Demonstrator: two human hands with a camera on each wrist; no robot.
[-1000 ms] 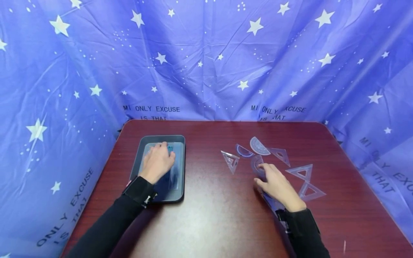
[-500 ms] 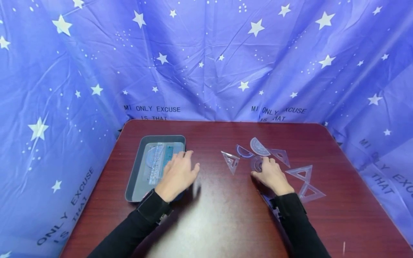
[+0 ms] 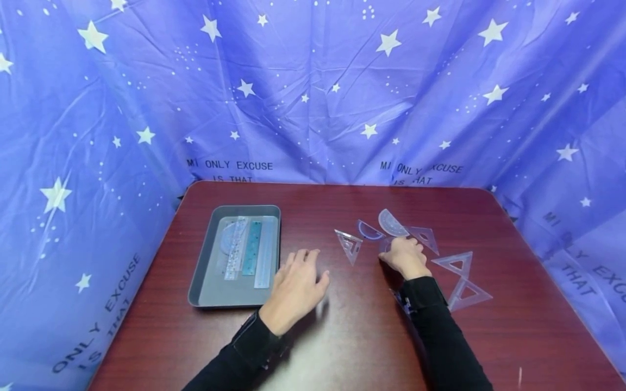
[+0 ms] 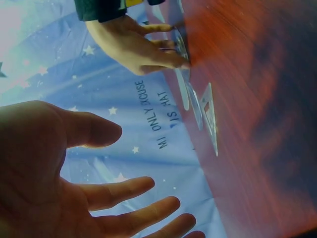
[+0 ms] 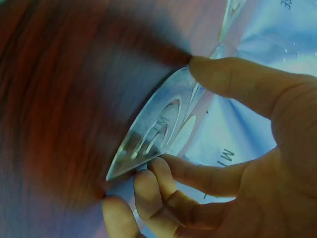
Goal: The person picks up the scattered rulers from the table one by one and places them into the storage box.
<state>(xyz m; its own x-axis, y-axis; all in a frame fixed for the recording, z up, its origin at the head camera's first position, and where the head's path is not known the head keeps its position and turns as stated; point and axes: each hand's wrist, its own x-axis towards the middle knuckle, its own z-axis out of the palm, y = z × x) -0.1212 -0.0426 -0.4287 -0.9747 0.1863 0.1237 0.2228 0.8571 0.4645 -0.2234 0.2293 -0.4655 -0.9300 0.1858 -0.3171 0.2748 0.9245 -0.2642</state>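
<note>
A clear plastic protractor [image 5: 143, 130] lies between the thumb and fingertips of my right hand [image 3: 405, 258], which pinches it by its edges at the table. In the head view most of it is hidden under that hand. My left hand [image 3: 295, 288] hovers over the table right of the grey tray [image 3: 194, 290], its fingers spread and holding nothing. Inside the tray lie a patterned clear ruler [image 3: 235, 250], a teal ruler [image 3: 252, 248], a clear ruler [image 3: 264, 255] and a round-edged protractor [image 3: 227, 237]. A small set square [image 3: 345, 239] lies between the two hands.
Beyond my right hand are a blue-marked protractor [image 3: 370, 230] and a clear protractor [image 3: 391, 221]. To its right lie set squares: one far [image 3: 415, 233], one nearer [image 3: 446, 261] and one overlapping it [image 3: 471, 300]. A starry curtain [image 3: 313, 108] hangs behind the table.
My left hand has left the tray empty and moved right, uncovering the rulers. My right hand has shifted slightly forward and closed its fingers on the protractor.
</note>
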